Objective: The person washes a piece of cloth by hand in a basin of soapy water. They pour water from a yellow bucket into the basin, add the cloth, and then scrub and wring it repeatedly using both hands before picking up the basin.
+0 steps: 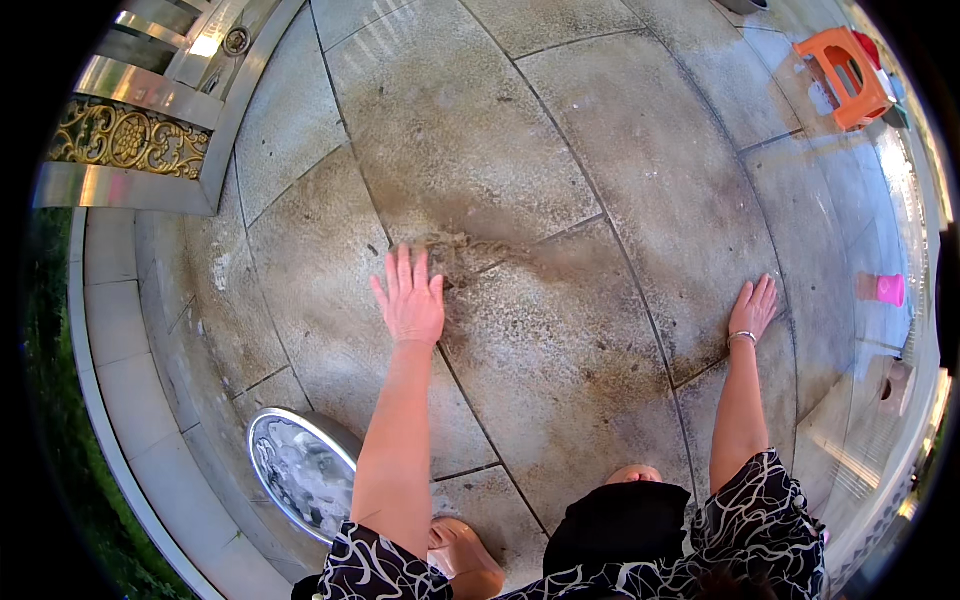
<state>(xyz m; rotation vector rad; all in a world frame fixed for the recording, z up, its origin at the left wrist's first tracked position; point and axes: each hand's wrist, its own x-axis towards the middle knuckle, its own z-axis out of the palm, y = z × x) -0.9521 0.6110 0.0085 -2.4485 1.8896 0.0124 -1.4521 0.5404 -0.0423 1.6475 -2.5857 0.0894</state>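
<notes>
My left hand (411,304) is stretched out, palm down and fingers spread, over the stone paving (517,150). It holds nothing. Just beyond its fingertips and thumb lies a streak of brown, murky wet dirt (480,244), running off to the right. Farther right, my right hand (752,307) is extended low over the tiles with nothing in it, a silver bracelet (741,337) on its wrist. Whether either palm touches the ground cannot be told from above.
A metal basin (300,469) with whitish, shiny contents sits by my left forearm. At upper left is a metal gate with a gold ornament (129,139); a pale kerb (142,390) borders dark greenery. An orange stool (847,79) and pink cup (890,290) stand right.
</notes>
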